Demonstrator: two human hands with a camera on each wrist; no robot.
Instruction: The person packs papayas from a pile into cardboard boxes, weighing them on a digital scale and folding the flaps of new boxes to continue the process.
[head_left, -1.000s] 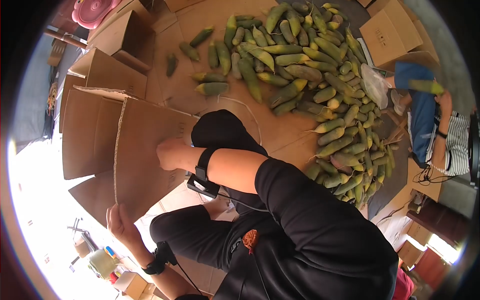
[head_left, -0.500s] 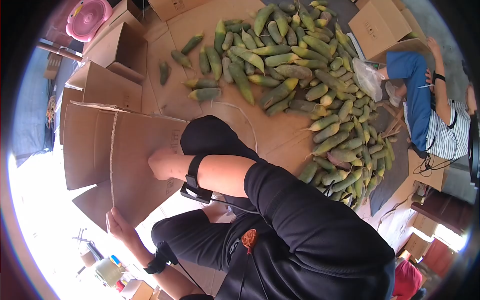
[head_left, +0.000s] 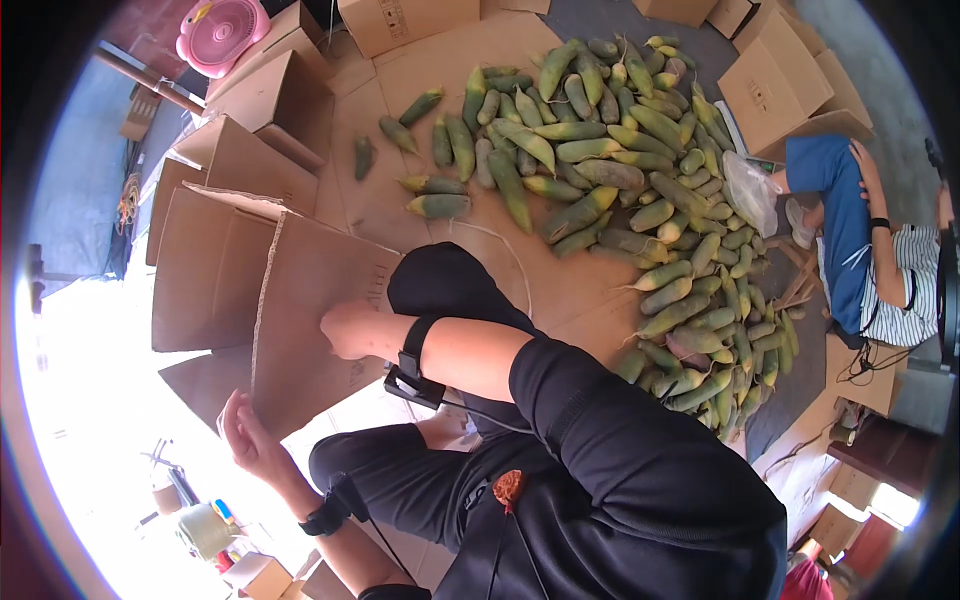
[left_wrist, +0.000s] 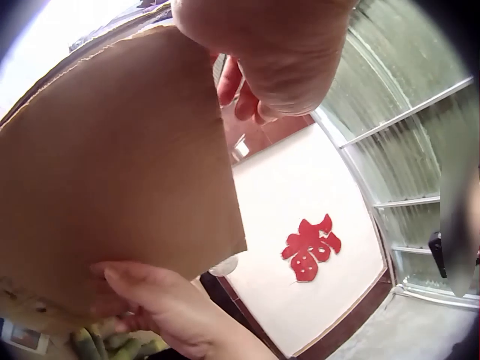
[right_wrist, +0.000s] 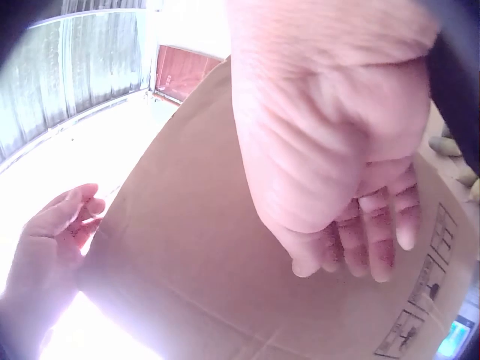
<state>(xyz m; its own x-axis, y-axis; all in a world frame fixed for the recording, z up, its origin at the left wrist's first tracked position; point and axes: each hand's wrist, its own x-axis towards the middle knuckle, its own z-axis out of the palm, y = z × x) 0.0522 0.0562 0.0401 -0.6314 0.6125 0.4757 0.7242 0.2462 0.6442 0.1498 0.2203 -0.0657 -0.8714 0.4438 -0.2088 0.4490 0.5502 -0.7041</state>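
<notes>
An open cardboard box (head_left: 320,310) stands on its side by the left knee. My left hand (head_left: 255,445) is beside the lower corner of its flap; in the right wrist view that hand (right_wrist: 56,240) has loosely bent fingers with nothing between them. In the left wrist view, the fingers of the left hand (left_wrist: 270,52) hang past the flap's edge. My right hand (head_left: 352,330) lies against the box's printed side. The right wrist view shows the right hand (right_wrist: 337,165) with extended fingers touching the cardboard (right_wrist: 195,225).
Long green radishes (head_left: 590,150) lie heaped on flattened cardboard (head_left: 390,90). More boxes (head_left: 265,100) and a pink fan (head_left: 222,35) are at the upper left. A seated person in blue trousers (head_left: 840,200) is at the right, beside an open box (head_left: 775,75).
My left fingers have come loose from the flap's edge. My right hand stays at the box's side. The other person no longer holds a radish; a hand now rests on the knee.
</notes>
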